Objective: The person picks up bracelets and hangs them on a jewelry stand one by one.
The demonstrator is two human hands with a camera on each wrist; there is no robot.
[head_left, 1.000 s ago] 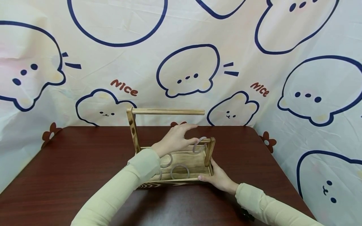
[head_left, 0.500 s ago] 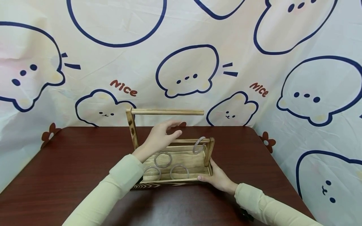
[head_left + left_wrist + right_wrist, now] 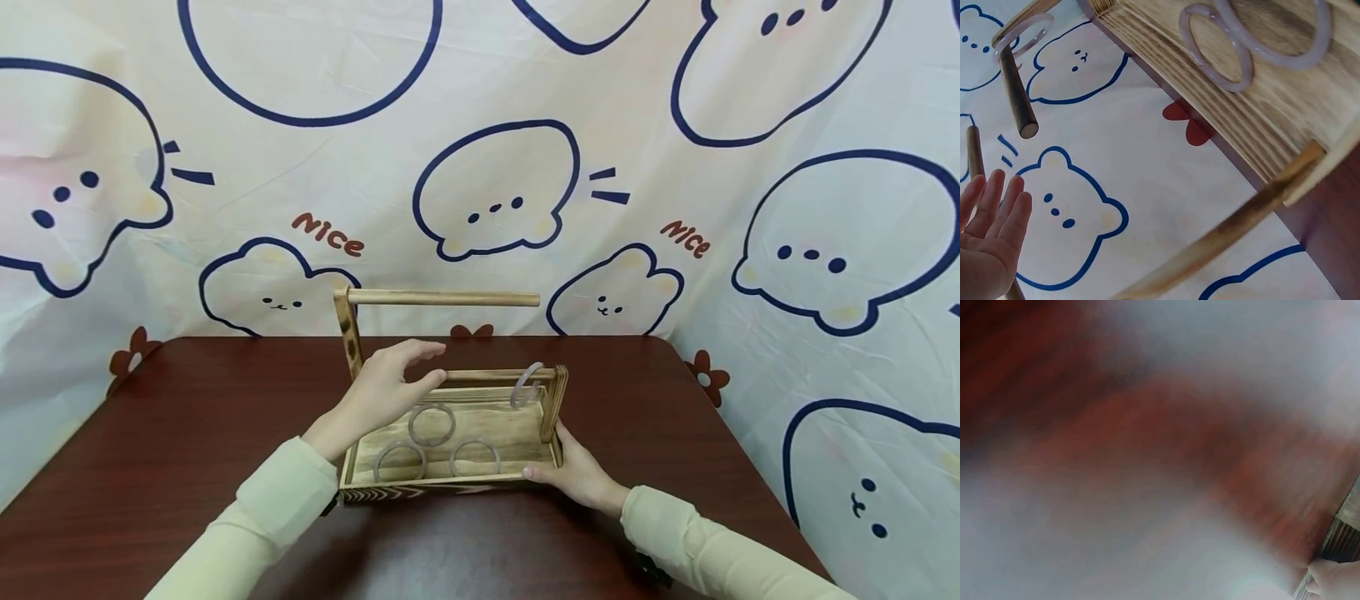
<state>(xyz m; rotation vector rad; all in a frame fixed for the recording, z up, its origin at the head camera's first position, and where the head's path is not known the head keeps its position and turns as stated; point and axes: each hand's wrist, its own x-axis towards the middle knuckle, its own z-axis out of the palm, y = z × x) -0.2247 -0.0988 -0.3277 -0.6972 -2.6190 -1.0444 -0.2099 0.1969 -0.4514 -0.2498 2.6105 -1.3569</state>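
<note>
A wooden jewelry stand has a shallow tray (image 3: pixel 450 481), a long upper bar (image 3: pixel 442 297) and a shorter lower bar (image 3: pixel 495 375). One pale translucent bangle (image 3: pixel 516 393) hangs on the lower bar near its right post. Three similar bangles lie in the tray, among them a back bangle (image 3: pixel 453 427) and a right bangle (image 3: pixel 474 442). My left hand (image 3: pixel 386 387) is empty, fingers extended, level with the free left end of the lower bar; in the left wrist view it stands apart from that bar. My right hand (image 3: pixel 585 475) grips the tray's right front corner, thumb on the front rim.
The stand sits on a dark red-brown table (image 3: pixel 187 433). Behind it hangs a white cloth (image 3: pixel 495 75) with cartoon bears. An upright post (image 3: pixel 348 333) rises at the tray's left back, close to the left hand. Most of the right wrist view is blurred.
My left hand has moved left from beside the hanging bangle, along the lower bar to its free end. The bangle stays hanging on the bar. The right hand keeps its grip.
</note>
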